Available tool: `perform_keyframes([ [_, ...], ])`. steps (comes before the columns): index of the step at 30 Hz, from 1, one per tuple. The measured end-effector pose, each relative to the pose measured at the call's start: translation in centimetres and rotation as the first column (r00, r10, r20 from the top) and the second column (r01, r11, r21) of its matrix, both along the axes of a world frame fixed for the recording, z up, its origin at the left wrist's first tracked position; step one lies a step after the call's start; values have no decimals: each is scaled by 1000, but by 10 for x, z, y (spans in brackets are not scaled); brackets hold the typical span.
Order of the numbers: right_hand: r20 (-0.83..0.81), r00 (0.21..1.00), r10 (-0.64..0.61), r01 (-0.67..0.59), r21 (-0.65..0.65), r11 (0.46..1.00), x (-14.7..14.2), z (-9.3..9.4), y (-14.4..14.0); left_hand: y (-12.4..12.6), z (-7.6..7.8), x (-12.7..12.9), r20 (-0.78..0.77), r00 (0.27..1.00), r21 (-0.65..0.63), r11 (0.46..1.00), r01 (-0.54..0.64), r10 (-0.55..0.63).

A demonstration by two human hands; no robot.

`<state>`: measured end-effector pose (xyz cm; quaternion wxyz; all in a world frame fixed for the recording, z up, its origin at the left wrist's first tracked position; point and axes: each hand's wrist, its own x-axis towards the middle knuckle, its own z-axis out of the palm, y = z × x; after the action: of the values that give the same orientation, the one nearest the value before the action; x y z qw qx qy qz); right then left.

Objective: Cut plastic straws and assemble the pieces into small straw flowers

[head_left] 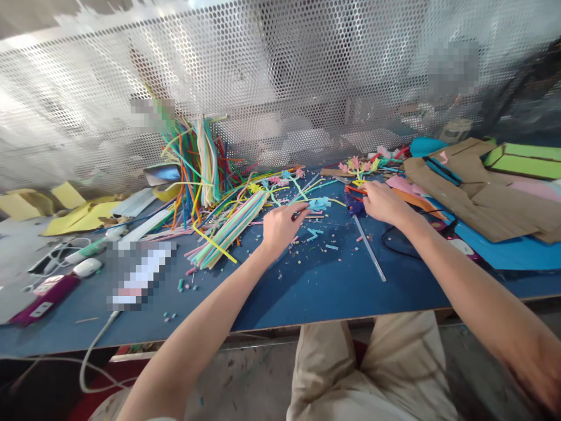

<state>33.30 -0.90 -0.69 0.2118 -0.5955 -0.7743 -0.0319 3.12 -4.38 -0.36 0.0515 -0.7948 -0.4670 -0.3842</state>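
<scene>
My left hand (pixel 284 227) is closed in a pinch on a light blue pipe-cleaner flower (pixel 319 203), held just above the table with its fluffy petals pointing right. My right hand (pixel 379 200) is closed at an orange-red handled tool (pixel 356 190), whose kind is partly hidden by the fingers. Just below it lies a dark blue glue gun (pixel 354 204) with a clear glue stick (pixel 370 248) reaching toward me. Behind the hands lie pink and yellow pipe-cleaner flowers (pixel 359 165) and a green stem (pixel 299 186) with coloured blossoms.
A bundle of pastel pipe cleaners (pixel 230 231) lies left of my hands, with more standing behind. Blue snippets (pixel 313 234) litter the blue table (pixel 280 298). Brown cardboard (pixel 473 193) is piled right. A phone (pixel 144 272) and a purple power strip (pixel 46 298) lie left. Perforated metal (pixel 263 76) rises behind.
</scene>
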Motion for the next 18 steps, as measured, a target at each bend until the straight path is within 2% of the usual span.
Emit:
perform_keyframes([
  [3, 150, 989, -3, 27, -160, 987, 3, -8, 3, 0, 0, -1, 19, 1000, -15, 1000, -4, 4],
  [9, 92, 995, -27, 49, -244, 968, 4, -5, 4, 0, -1, -2, -48, 997, 53, 997, -62, 65],
  [11, 101, 994, -51, 74, -242, 967, 5, -5, 5, -1, -1, 0, -79, 996, 68, 997, -36, 42],
  [15, 127, 980, -150, 169, -150, 974, 0, -12, 10, -3, 0, 3, -191, 981, 31, 998, 51, -44],
  [18, 68, 973, -222, 231, -178, 957, -8, -18, 16, -4, -1, 4, -267, 961, -22, 997, 76, -79],
])
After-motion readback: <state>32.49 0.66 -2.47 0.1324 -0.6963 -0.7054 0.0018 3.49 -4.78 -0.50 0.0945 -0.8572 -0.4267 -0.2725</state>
